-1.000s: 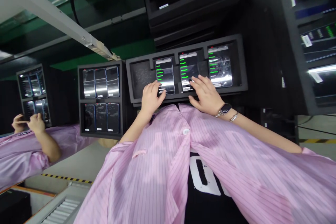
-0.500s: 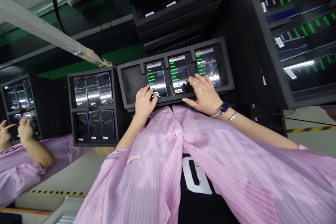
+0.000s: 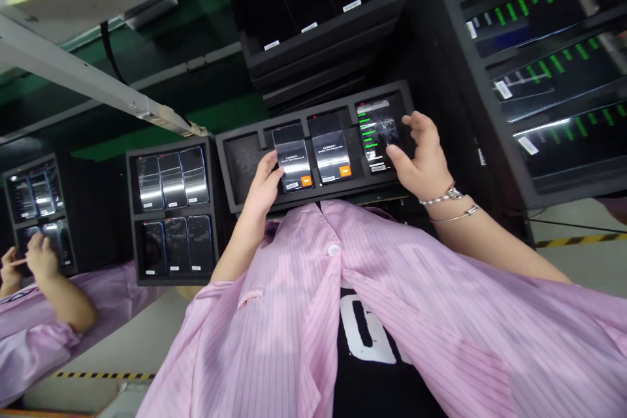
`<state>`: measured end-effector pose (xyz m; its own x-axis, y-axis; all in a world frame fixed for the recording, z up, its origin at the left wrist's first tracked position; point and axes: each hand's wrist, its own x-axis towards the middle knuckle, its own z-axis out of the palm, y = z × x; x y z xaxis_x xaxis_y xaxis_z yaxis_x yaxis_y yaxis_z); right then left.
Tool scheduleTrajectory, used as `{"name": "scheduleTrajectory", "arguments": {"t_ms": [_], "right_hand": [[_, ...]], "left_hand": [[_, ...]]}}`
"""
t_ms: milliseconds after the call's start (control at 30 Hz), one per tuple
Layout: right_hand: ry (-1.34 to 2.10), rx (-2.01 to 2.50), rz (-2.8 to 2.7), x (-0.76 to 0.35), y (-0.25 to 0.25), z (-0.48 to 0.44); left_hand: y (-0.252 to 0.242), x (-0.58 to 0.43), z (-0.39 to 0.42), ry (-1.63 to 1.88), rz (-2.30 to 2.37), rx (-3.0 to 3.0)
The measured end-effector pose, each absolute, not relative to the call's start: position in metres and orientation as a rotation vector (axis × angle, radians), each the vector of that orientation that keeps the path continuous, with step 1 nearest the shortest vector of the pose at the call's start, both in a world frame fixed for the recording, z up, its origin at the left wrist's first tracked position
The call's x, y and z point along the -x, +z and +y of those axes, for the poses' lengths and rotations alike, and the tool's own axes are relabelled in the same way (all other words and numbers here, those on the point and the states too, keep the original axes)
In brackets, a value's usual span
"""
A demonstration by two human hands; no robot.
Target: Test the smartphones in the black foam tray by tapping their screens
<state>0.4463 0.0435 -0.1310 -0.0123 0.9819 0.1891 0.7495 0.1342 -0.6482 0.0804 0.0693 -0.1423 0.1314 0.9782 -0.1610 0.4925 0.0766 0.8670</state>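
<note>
Three smartphones lie in a dark foam tray in front of me. The left phone and the middle phone show dark screens with white text and an orange button. On the right phone, rows of green text are lit. My left hand rests at the left edge of the left phone, fingers bent and slightly apart, not wrapped round it. My right hand is spread at the right phone, its thumb over the lower screen and its fingers by the tray's right wall.
Left of my tray stands another tray with two rows of phones. Stacked trays rise behind, and a rack of lit devices is at right. A white metal bar crosses the upper left. A co-worker's hands are at far left.
The left and middle screens have switched from green lists to white text with an orange button. My right hand has moved right, from the middle phone to the right one. My left hand shifted slightly.
</note>
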Motion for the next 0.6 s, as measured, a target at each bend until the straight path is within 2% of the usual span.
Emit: {"name": "scheduleTrajectory", "arguments": {"t_ms": [233, 400, 500, 600], "right_hand": [[0.743, 1.622, -1.694, -0.445, -0.139, 0.066], [0.807, 1.597, -1.575, -0.441, -0.150, 0.081], [0.856, 1.598, -1.467, -0.442, -0.148, 0.086], [0.941, 1.608, -1.336, -0.443, -0.143, 0.089]], "left_hand": [[-0.140, -0.079, 0.091, 0.768, 1.631, -1.304], [-0.133, -0.095, 0.115, 0.722, 1.494, -1.148], [-0.099, -0.095, 0.111, 0.784, 1.447, -1.161], [-0.034, -0.076, 0.088, 1.151, 1.277, -1.184]]}}
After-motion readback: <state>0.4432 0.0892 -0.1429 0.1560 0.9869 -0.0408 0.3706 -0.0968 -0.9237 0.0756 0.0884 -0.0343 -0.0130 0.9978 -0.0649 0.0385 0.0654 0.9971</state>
